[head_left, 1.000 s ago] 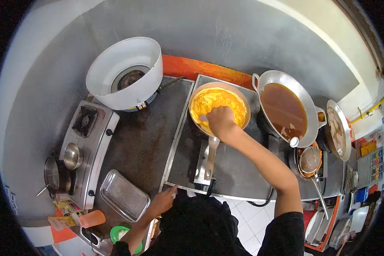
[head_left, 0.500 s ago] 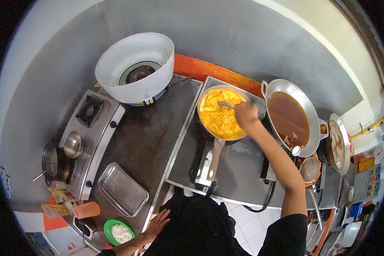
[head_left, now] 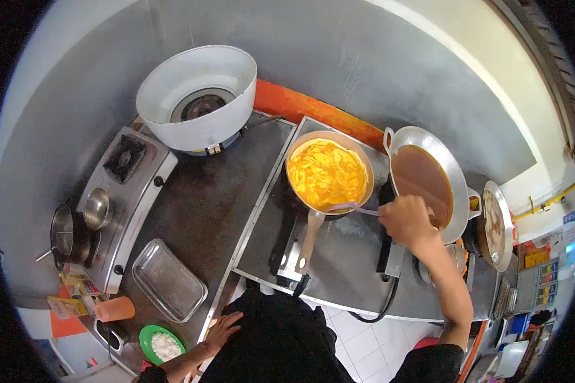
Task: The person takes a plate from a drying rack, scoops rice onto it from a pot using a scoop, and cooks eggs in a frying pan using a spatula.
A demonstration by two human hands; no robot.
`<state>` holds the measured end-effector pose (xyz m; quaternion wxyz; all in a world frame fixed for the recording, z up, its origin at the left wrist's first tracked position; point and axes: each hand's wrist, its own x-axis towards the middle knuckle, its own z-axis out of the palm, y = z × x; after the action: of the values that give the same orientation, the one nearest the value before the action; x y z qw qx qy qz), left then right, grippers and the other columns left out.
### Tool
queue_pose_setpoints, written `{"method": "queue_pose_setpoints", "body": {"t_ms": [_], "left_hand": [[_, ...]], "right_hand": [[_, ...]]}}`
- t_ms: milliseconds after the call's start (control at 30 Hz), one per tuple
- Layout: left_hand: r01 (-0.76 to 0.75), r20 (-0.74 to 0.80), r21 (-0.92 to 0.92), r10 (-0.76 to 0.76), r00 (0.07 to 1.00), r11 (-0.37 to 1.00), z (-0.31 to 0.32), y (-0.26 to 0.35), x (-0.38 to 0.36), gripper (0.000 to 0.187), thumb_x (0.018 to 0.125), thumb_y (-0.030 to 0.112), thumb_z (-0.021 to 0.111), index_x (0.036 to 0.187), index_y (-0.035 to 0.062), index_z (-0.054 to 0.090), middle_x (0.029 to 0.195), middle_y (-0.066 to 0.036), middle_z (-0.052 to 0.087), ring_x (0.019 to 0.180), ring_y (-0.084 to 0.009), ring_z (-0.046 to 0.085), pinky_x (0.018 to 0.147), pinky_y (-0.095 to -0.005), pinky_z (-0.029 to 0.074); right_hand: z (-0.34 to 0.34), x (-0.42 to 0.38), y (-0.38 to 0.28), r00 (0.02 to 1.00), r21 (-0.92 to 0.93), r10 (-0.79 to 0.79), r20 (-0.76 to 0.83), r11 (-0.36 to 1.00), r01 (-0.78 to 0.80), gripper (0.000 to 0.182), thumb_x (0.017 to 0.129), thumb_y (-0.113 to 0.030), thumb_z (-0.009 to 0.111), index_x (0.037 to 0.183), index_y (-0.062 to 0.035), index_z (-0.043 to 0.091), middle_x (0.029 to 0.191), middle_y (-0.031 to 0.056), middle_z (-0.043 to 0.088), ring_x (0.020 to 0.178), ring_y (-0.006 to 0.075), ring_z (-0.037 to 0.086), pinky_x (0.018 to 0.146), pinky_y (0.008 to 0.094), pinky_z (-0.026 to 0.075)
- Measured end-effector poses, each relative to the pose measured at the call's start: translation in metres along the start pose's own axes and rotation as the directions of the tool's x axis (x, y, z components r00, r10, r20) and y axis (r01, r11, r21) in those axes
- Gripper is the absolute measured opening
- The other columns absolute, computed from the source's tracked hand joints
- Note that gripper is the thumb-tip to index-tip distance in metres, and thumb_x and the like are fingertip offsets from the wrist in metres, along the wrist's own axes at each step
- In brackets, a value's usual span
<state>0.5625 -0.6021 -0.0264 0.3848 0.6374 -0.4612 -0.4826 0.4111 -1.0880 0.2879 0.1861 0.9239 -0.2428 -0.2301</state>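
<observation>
Yellow egg [head_left: 329, 171], glossy and loosely folded with paler curds among the brighter parts, fills the tan pan [head_left: 326, 135] on the dark bench [head_left: 211, 210]. Taking the pan as the centre of the dial, its light brown handle [head_left: 310, 242] points between six and seven o'clock. At about five o'clock, the blade of a pale purple spatula [head_left: 353, 207] is over the pan's rim; whether it touches the rim is hard to tell. The right hand [head_left: 407, 220], out at four o'clock, is closed round the far end of that spatula, clear of the pan. Down at seven o'clock, the left hand [head_left: 223, 330] is relaxed with its fingers extended, gripping nothing, next to black clothing [head_left: 268, 338] near the front edge of the bench.

Brown liquid [head_left: 418, 172] lies in a silvery wok [head_left: 447, 156] at three o'clock, partly behind the right hand. Farther out, a clear rectangular dish [head_left: 169, 281] sits at eight o'clock, and a green plate [head_left: 145, 338] bearing white food [head_left: 166, 346] lies between seven and eight. Near nine o'clock stands a metal stove [head_left: 124, 204], and a big white drum [head_left: 201, 131] rises at ten.
</observation>
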Motion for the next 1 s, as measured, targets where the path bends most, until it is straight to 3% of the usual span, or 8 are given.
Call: {"method": "queue_pose_setpoints", "body": {"t_ms": [167, 333, 400, 533, 733, 833, 933, 1000], "left_hand": [[-0.22, 0.032, 0.21, 0.218, 0.975, 0.953, 0.005, -0.039, -0.002, 0.037, 0.089, 0.013, 0.051, 0.124, 0.0182, 0.044, 0.15, -0.012, 0.03, 0.137, -0.0308, 0.033, 0.109, -0.0451, 0.029], [-0.157, -0.006, 0.22, 0.162, 0.987, 0.963, 0.008, -0.023, -0.007, 0.036, 0.087, 0.013, 0.052, 0.122, 0.019, 0.044, 0.15, -0.012, 0.032, 0.137, -0.0306, 0.033, 0.106, -0.0449, 0.031], [-0.013, 0.012, 0.037, 0.012, 1.0, 0.999, 0.011, -0.024, -0.012, 0.036, 0.088, 0.014, 0.051, 0.122, 0.0193, 0.044, 0.149, -0.012, 0.032, 0.137, -0.0303, 0.034, 0.105, -0.045, 0.033], [-0.173, -0.005, 0.296, 0.182, 0.983, 0.94, 0.012, -0.024, -0.014, 0.033, 0.089, 0.014, 0.051, 0.121, 0.0187, 0.044, 0.148, -0.012, 0.034, 0.136, -0.0309, 0.035, 0.102, -0.046, 0.037], [-0.022, -0.06, 0.266, 0.039, 0.997, 0.964, 0.021, -0.022, -0.017, 0.028, 0.093, 0.016, 0.048, 0.121, 0.0187, 0.046, 0.148, -0.007, 0.035, 0.135, -0.0255, 0.037, 0.105, -0.0457, 0.035], [-0.155, -0.077, 0.374, 0.198, 0.977, 0.914, 0.022, -0.027, -0.019, 0.029, 0.096, 0.017, 0.043, 0.125, 0.0182, 0.045, 0.148, -0.006, 0.036, 0.134, -0.0221, 0.038, 0.107, -0.0403, 0.034], [-0.118, -0.059, 0.398, 0.154, 0.986, 0.91, 0.031, -0.049, -0.025, 0.03, 0.096, 0.015, 0.04, 0.125, 0.0175, 0.045, 0.147, -0.008, 0.036, 0.133, -0.0212, 0.039, 0.106, -0.0366, 0.035], [-0.155, -0.084, 0.36, 0.198, 0.977, 0.92, 0.03, -0.051, -0.025, 0.031, 0.097, 0.015, 0.038, 0.127, 0.0176, 0.046, 0.147, -0.008, 0.036, 0.133, -0.0206, 0.039, 0.105, -0.0365, 0.037]], "right_hand": [[0.058, 0.039, -0.034, 0.985, 0.039, -0.063, -0.159, 0.997, 0.07, 0.01, 0.08, -0.019, 0.063, 0.077, -0.0134, 0.071, 0.07, 0.0078, 0.067, 0.068, 0.0235, 0.069, 0.058, 0.0359, 0.053], [0.072, 0.078, -0.055, 0.984, 0.093, -0.067, -0.165, 0.992, 0.083, 0.011, 0.079, -0.015, 0.061, 0.076, -0.0127, 0.071, 0.072, 0.0065, 0.069, 0.068, 0.0221, 0.069, 0.058, 0.034, 0.054], [0.07, 0.091, -0.062, 0.979, 0.052, -0.054, -0.198, 0.996, 0.065, 0.011, 0.08, -0.015, 0.06, 0.078, -0.0132, 0.071, 0.073, 0.0059, 0.069, 0.068, 0.0214, 0.07, 0.058, 0.0343, 0.054], [0.07, 0.124, -0.06, 0.986, 0.035, -0.019, -0.167, 0.999, 0.026, 0.015, 0.085, -0.016, 0.057, 0.085, -0.0147, 0.072, 0.081, 0.0045, 0.071, 0.076, 0.019, 0.071, 0.062, 0.0317, 0.054], [0.062, 0.152, -0.014, 0.967, 0.0, 0.08, -0.243, 0.997, -0.083, 0.017, 0.086, -0.018, 0.057, 0.087, -0.012, 0.073, 0.08, 0.0078, 0.071, 0.076, 0.0204, 0.071, 0.061, 0.0324, 0.054], [0.046, 0.141, 0.019, 0.973, -0.005, 0.12, -0.197, 0.992, -0.123, 0.019, 0.086, -0.022, 0.059, 0.085, -0.0097, 0.073, 0.079, 0.0093, 0.071, 0.076, 0.0232, 0.07, 0.063, 0.0355, 0.054], [0.02, 0.104, 0.039, 0.971, 0.093, 0.141, -0.194, 0.988, -0.125, 0.017, 0.081, -0.028, 0.062, 0.082, -0.0152, 0.073, 0.076, 0.0082, 0.069, 0.072, 0.0284, 0.068, 0.065, 0.0415, 0.054], [-0.006, 0.073, 0.049, 0.979, 0.166, 0.104, -0.173, 0.983, -0.075, 0.022, 0.083, -0.026, 0.062, 0.079, -0.0072, 0.072, 0.079, 0.0127, 0.07, 0.075, 0.0314, 0.069, 0.067, 0.043, 0.055]]}}
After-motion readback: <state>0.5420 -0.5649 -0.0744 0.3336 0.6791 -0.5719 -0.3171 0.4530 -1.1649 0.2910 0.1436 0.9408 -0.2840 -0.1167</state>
